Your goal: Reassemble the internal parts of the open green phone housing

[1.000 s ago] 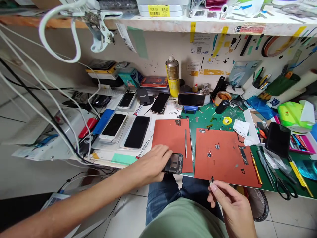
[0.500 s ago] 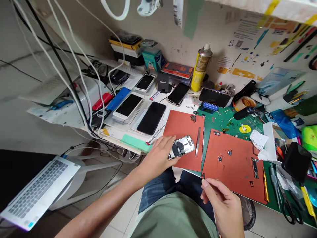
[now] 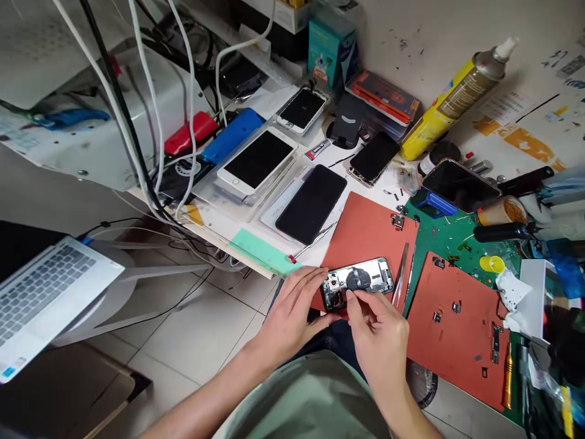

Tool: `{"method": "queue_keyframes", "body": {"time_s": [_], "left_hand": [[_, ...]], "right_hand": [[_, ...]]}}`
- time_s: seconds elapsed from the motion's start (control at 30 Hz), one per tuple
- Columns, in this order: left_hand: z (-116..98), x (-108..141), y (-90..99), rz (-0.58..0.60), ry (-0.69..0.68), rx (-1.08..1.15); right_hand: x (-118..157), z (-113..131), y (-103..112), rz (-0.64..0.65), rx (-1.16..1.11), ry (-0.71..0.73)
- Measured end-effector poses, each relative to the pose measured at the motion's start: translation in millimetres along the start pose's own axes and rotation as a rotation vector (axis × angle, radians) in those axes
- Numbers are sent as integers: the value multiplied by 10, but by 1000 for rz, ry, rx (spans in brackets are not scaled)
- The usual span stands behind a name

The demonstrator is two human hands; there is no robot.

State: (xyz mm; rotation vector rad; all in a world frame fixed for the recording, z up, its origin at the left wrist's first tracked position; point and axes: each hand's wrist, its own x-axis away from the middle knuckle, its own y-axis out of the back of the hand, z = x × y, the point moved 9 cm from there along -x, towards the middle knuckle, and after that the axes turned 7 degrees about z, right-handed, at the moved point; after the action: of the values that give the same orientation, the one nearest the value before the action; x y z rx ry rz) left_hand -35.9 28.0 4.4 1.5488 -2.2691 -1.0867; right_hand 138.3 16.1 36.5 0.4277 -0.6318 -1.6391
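An opened phone body (image 3: 365, 275) with bare inner parts lies on the left red-brown mat (image 3: 365, 225), near its front edge. My left hand (image 3: 295, 308) grips the phone's left end, fingers along the top corner and thumb below. Over the phone's lower edge, my right hand (image 3: 379, 323) has its thumb and index finger pinched together; whatever is between them is too small to make out. Metal tweezers (image 3: 401, 274) rest on the mat just right of the phone, beside a thin tool (image 3: 410, 277).
Small parts and a gold screwdriver (image 3: 508, 378) lie on the right mat (image 3: 457, 341). Several phones, including a black one (image 3: 311, 204), stand further back. A yellow spray can (image 3: 457, 97) is behind. White cables (image 3: 146, 103) hang at left, above a laptop (image 3: 50, 292).
My right hand has moved up and left from the mat's front edge to the phone. The view has turned and come closer, and more of the phone's inside shows.
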Motion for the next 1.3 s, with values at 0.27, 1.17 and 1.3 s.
{"method": "queue_keyframes", "body": {"time_s": [0.27, 1.17, 1.3], "left_hand": [[30, 43, 22, -44, -69, 51], [-107, -14, 49, -36, -143, -150], [-114, -24, 50, -30, -140, -133]], "right_hand": [[-102, 175, -112, 2, 165, 78], [-62, 317, -173, -50, 352, 203], [-57, 327, -181, -54, 354, 207]]}}
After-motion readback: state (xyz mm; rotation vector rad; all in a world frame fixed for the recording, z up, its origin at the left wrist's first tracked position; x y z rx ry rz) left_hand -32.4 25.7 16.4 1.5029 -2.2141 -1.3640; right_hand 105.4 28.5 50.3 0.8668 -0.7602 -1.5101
